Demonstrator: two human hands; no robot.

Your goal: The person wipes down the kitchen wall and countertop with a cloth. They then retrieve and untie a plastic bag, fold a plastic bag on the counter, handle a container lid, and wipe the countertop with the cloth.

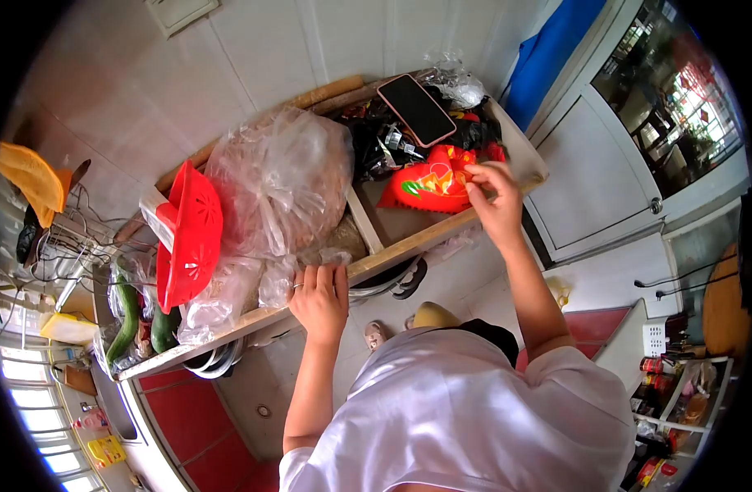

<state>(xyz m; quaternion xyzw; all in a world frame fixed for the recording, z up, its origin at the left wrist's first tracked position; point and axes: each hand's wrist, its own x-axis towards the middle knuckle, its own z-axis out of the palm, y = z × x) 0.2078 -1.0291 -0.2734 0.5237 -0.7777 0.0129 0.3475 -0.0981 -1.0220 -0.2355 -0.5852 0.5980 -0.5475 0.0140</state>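
Note:
My right hand [496, 197] pinches the edge of a shiny red plastic package [433, 187] in the right compartment of a wooden-edged tray [417, 239]. Its fingers are pressed together on the plastic. My left hand [319, 305] rests at the tray's front edge, fingers bent over clear plastic [282, 279]; whether it grips the plastic I cannot tell. Behind that hand lies a large clear plastic bag [286, 180] in the middle compartment. A phone [417, 110] lies on black plastic bags [376, 143] behind the red package.
A red plastic basket [197, 238] stands tilted at the left of the tray, near green vegetables [123, 320]. A wooden rolling pin [335, 90] lies along the back by the wall. A white door [593, 164] is at the right, with a blue cloth [548, 61] beside it.

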